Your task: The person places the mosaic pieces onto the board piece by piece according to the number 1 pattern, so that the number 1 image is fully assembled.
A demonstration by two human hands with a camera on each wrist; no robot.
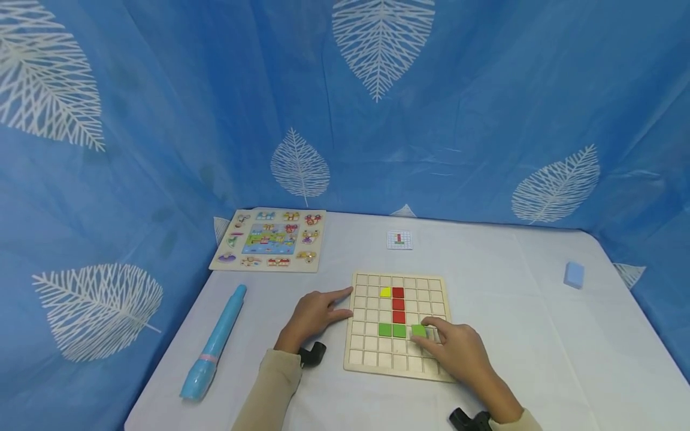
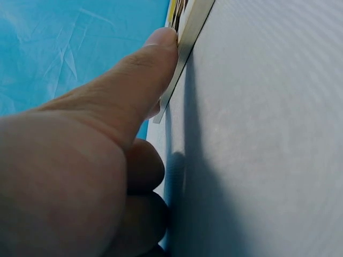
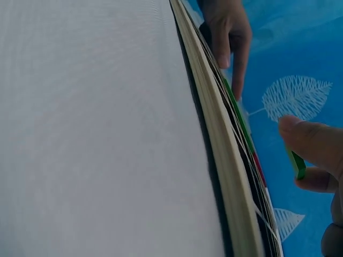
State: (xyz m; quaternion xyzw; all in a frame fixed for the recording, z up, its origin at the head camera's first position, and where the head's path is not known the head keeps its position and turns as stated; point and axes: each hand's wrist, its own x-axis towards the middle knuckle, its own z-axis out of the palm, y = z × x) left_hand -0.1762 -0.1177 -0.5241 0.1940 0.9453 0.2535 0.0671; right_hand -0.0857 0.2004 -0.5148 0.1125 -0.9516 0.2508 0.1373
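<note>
On the white table lies a square wooden grid board [image 1: 372, 359]. Its squares hold one yellow tile [image 1: 385, 292], a column of three red tiles [image 1: 398, 304] and two green tiles [image 1: 385, 330] side by side. Between thumb and index finger, my right hand [image 1: 463, 350] pinches another green tile [image 1: 418, 330] over the board, just right of that green pair. In the right wrist view this tile [image 3: 298, 165] shows edge-on, raised off the board. My left hand [image 1: 315, 314] touches the board's left edge with thumb and index finger extended; its other fingers are folded in.
Behind the board lies a small card [image 1: 399, 239] with a coloured pattern on a grid. A wooden picture puzzle [image 1: 269, 269] is at the back left, a long light-blue tapered object [image 1: 215, 341] at the left. A blue block [image 1: 574, 275] sits far right. Blue leaf-patterned cloth [image 1: 431, 149] hangs behind.
</note>
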